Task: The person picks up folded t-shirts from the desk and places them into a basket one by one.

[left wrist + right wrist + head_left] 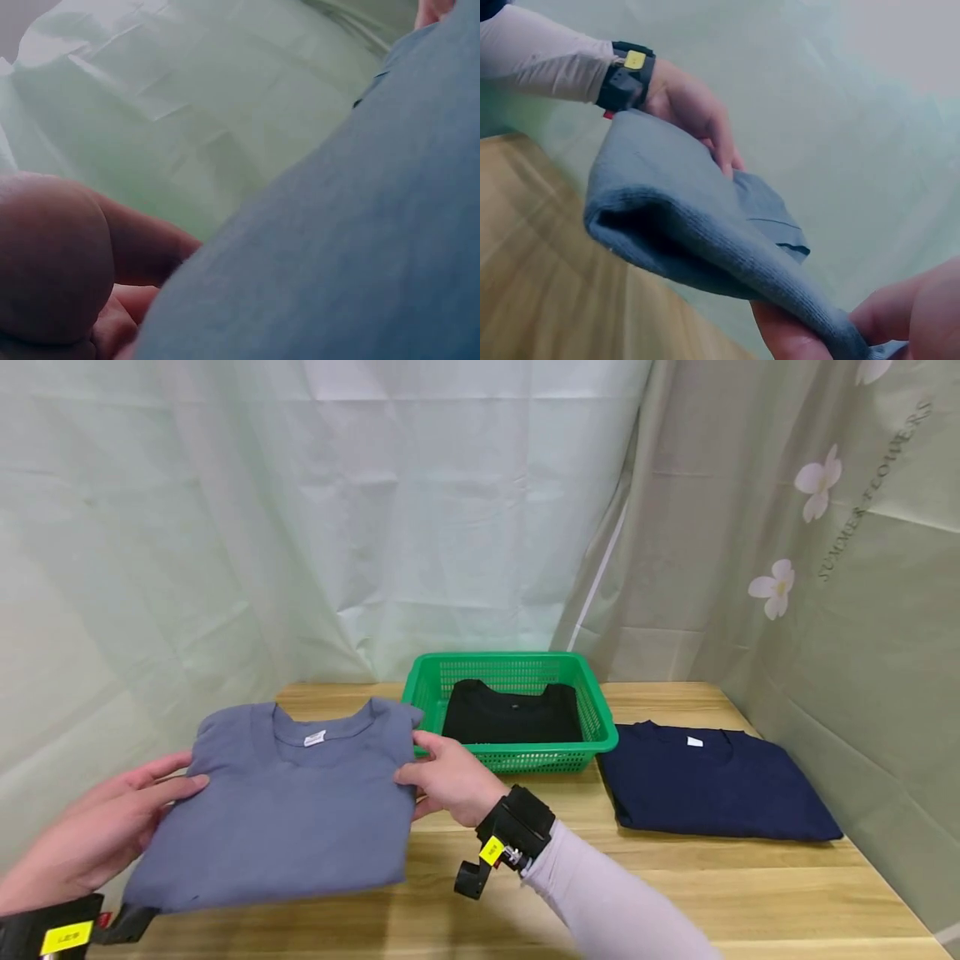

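A folded grey-blue shirt [300, 810] with a white neck label is held up by both hands in the head view. My left hand [112, 818] grips its left side, thumb on top and the other fingers behind. On the opposite side my right hand [453, 777] pinches the edge between thumb and fingers. In the right wrist view the folded layers of the shirt [682, 202] hang above the wooden surface, with a gap between them. Cloth fills much of the left wrist view, beside part of the left hand [60, 255].
Behind the right hand stands a green plastic basket [525, 760] with a folded black shirt [513, 714] inside. A folded navy shirt [720, 785] lies on the wooden table [675, 877] at the right. Pale curtains [450, 510] hang at the back and sides.
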Tool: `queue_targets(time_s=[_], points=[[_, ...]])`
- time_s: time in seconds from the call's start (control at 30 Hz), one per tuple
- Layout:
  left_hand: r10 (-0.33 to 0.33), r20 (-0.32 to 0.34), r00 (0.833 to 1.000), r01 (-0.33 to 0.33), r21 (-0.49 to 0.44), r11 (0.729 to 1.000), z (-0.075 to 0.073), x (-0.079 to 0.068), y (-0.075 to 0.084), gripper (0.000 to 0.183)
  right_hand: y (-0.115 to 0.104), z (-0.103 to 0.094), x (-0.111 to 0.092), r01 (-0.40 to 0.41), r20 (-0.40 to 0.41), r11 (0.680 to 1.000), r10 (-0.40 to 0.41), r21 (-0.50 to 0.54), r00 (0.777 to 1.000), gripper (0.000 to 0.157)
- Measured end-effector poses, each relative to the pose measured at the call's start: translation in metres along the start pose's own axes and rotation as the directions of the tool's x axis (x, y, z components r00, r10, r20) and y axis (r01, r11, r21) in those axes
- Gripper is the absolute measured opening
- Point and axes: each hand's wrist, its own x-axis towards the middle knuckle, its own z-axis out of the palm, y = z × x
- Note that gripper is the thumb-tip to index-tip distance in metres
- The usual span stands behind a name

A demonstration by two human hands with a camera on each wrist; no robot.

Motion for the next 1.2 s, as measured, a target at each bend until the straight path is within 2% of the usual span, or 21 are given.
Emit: queue_targets(time_s=[0.23,0.47,0.77,0.97,1.2], points=[[0.095,0.024,0.995,-0.093,-0.066,0.993,0.021,0.011,0.011,0.086,-0.006,-0.027,-0.007,0.005,-0.03,0.999,-0.007,-0.053,1.0,0.064],[0.188,0.052,0.981,-0.183,-0.093,0.979,0.052,0.027,0.018,0.081,-0.006,-0.052,-0.016,-0.006,-0.082,0.995,-0.002,-0.098,0.997,0.067],[0.23,0.038,0.973,-0.224,-0.114,0.968,0.096,0.039,0.036,0.079,0.003,-0.085,-0.033,-0.049,-0.155,0.993,0.032,-0.105,0.987,0.069],[0.252,0.032,0.967,-0.245,-0.133,0.96,0.123,0.047,0.046,0.078,0.003,-0.104,-0.049,-0.047,-0.179,0.992,0.026,-0.114,0.984,0.069],[0.265,0.049,0.963,-0.256,-0.137,0.957,0.147,0.06,0.059,0.077,0.003,-0.127,-0.062,-0.059,-0.216,0.987,0.026,-0.147,0.976,0.064]])
